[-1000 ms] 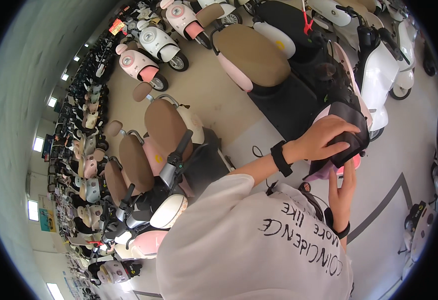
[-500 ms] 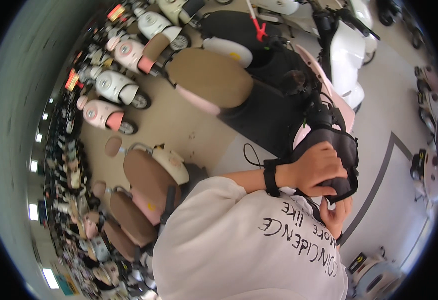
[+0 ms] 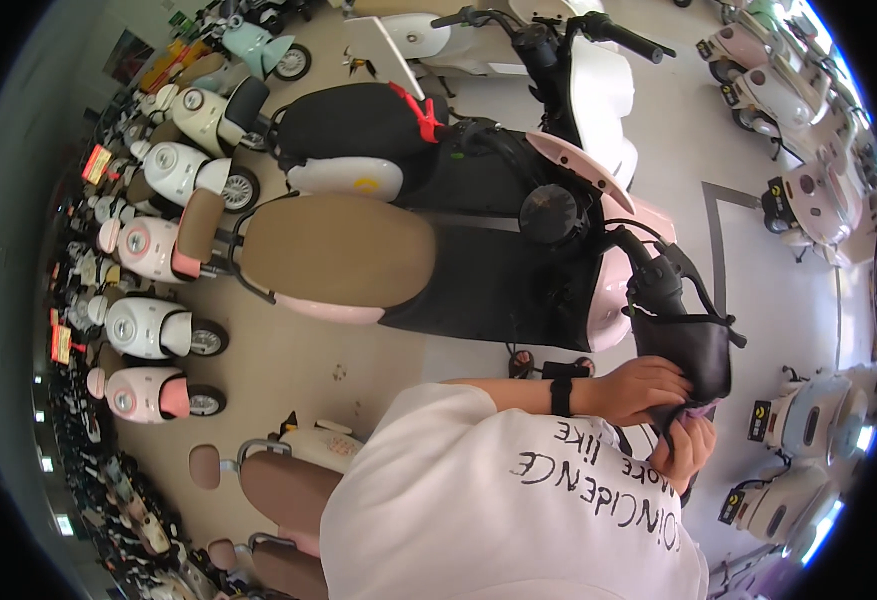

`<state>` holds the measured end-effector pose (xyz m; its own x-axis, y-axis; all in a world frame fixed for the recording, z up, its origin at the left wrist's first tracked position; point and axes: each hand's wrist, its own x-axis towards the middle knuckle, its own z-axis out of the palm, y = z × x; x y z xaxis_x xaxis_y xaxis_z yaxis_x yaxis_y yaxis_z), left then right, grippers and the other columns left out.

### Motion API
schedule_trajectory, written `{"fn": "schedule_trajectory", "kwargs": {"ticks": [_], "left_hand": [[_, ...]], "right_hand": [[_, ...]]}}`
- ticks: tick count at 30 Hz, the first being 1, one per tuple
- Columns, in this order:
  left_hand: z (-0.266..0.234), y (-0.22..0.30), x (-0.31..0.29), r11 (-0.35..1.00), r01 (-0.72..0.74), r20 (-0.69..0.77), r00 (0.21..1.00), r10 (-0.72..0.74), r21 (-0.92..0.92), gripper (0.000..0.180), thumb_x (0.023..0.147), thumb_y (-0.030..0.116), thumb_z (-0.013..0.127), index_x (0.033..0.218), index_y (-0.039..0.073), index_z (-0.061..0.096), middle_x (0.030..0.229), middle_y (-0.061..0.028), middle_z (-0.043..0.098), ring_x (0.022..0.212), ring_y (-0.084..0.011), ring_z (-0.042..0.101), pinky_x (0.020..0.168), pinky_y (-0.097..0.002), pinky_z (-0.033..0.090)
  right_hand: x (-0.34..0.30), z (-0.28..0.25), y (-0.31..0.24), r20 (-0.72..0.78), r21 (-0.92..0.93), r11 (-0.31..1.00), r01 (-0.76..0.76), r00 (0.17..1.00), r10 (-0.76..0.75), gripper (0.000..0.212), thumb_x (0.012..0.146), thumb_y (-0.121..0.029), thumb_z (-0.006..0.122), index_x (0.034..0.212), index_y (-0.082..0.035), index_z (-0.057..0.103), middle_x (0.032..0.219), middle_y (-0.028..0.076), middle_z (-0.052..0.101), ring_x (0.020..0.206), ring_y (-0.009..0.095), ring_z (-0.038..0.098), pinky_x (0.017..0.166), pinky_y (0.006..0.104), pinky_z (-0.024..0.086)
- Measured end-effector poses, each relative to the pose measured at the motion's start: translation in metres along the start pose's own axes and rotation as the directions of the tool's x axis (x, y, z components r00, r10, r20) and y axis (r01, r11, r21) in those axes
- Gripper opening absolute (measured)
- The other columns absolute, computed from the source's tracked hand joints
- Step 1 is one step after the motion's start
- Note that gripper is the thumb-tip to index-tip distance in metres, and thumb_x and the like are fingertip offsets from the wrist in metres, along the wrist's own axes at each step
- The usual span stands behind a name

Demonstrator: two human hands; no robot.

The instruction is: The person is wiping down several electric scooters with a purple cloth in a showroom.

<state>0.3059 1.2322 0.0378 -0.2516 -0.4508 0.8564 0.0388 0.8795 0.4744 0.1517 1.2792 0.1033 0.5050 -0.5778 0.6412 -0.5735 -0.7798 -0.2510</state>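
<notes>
A black handlebar cover with a leathery look hangs over the near handlebar end of a pink scooter. My left hand is closed on the cover's lower left side, fingers lying over its edge. Just below, my right hand has its fingers curled in at the cover's bottom edge. A small strip of purple cloth shows between the hands; whether it is the cover's lining I cannot tell. Above the cover, the black brake lever and part of the handlebar stick out. A dark band circles my left wrist.
A black-seated scooter with a red clamp on it stands beyond the pink one, then a white scooter. Rows of scooters line both sides. A brown-seated scooter is at lower left. Someone's sandalled foot shows beneath.
My view has turned and shifted, so the scooters lie more level. My left hand has slid from the cover's face to its lower edge. Purple cloth now shows beside my right fingers.
</notes>
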Motion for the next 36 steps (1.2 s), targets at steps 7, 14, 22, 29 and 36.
{"fn": "schedule_trajectory", "kwargs": {"ticks": [7, 14, 22, 29, 36], "left_hand": [[-0.045, 0.001, -0.066, 0.81, 0.578, 0.097, 0.804, -0.586, 0.103, 0.032, 0.071, 0.017, 0.058, 0.099, 0.004, 0.048, 0.067, -0.0117, 0.052, 0.06, -0.032, 0.052, 0.056, -0.0372, 0.04], [-0.083, 0.035, -0.096, 0.447, 0.844, 0.286, 0.368, -0.885, 0.297, 0.053, 0.074, 0.038, 0.064, 0.118, 0.018, 0.043, 0.081, -0.011, 0.06, 0.075, -0.034, 0.058, 0.063, -0.0385, 0.044], [-0.123, 0.059, -0.165, 0.22, 0.87, 0.046, 0.223, -0.974, 0.442, 0.03, 0.074, 0.03, 0.066, 0.093, 0.01, 0.053, 0.083, -0.0115, 0.062, 0.078, -0.0291, 0.06, 0.064, -0.0352, 0.045], [-0.17, 0.086, -0.196, 0.1, 0.983, -0.347, 0.148, -0.926, 0.151, 0.02, 0.081, 0.02, 0.061, 0.081, 0.003, 0.05, 0.069, -0.0079, 0.059, 0.059, -0.0161, 0.059, 0.052, -0.027, 0.043], [-0.195, 0.103, -0.162, 0.233, 0.781, -0.387, 0.516, -0.764, 0.58, 0.022, 0.082, 0.024, 0.06, 0.076, 0.005, 0.051, 0.054, -0.0091, 0.053, 0.049, -0.0215, 0.053, 0.044, -0.0317, 0.037]], "right_hand": [[0.037, 0.048, -0.013, 0.326, 0.233, 0.947, -0.223, 0.935, 0.14, 0.021, 0.065, -0.002, 0.062, 0.086, 0.0, 0.058, 0.067, 0.01, 0.054, 0.055, 0.026, 0.054, 0.048, 0.0342, 0.042], [0.016, 0.098, -0.021, 0.636, 0.271, 0.93, -0.248, 0.771, 0.02, 0.013, 0.075, -0.014, 0.057, 0.088, -0.011, 0.058, 0.064, 0.007, 0.057, 0.057, 0.027, 0.058, 0.055, 0.0357, 0.046], [0.019, 0.122, -0.028, 0.619, 0.245, 0.959, -0.14, 0.784, -0.044, 0.012, 0.079, -0.02, 0.057, 0.085, -0.012, 0.063, 0.062, 0.008, 0.058, 0.056, 0.026, 0.057, 0.054, 0.0349, 0.046], [0.036, 0.125, -0.038, 0.669, 0.29, 0.874, -0.391, 0.735, 0.107, 0.014, 0.077, -0.021, 0.059, 0.086, -0.01, 0.062, 0.063, 0.01, 0.058, 0.06, 0.028, 0.057, 0.058, 0.0373, 0.045], [0.041, 0.167, -0.046, 0.586, 0.225, 0.951, -0.213, 0.809, 0.043, 0.013, 0.075, -0.019, 0.059, 0.075, -0.007, 0.056, 0.059, 0.01, 0.056, 0.056, 0.028, 0.057, 0.052, 0.0367, 0.045]]}}
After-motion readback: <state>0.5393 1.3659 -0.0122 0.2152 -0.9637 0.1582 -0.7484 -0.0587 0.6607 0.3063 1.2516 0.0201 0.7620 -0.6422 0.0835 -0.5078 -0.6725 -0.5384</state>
